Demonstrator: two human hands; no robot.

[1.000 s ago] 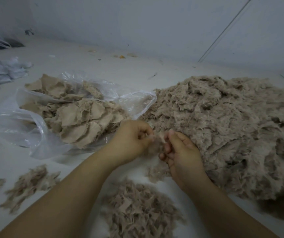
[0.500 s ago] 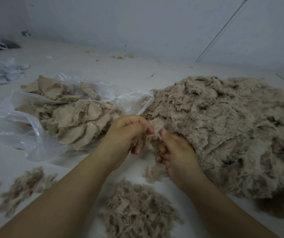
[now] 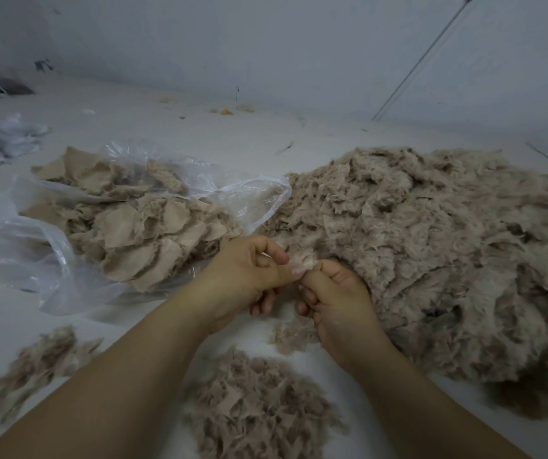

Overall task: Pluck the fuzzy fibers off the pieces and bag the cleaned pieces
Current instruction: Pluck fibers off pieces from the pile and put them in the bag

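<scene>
Fuzzy piece [image 3: 302, 260] pinched, bag [image 3: 34, 233] left, pile [image 3: 431, 253] right

light: dim, flat, bluish-grey | source: cannot tell | shadows: soft, faint under the plastic bag [image 3: 51, 260] | glare: weak sheen on bag folds | focus: centre fairly sharp, lower corners smeared | distortion: wide-angle bend at the edges, wall [image 3: 266, 44] line curved

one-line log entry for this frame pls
step: plucking | left hand: pinches small beige fuzzy fabric piece | right hand: grips same piece | clear plastic bag: open, part-filled | big fuzzy pile: right
</scene>
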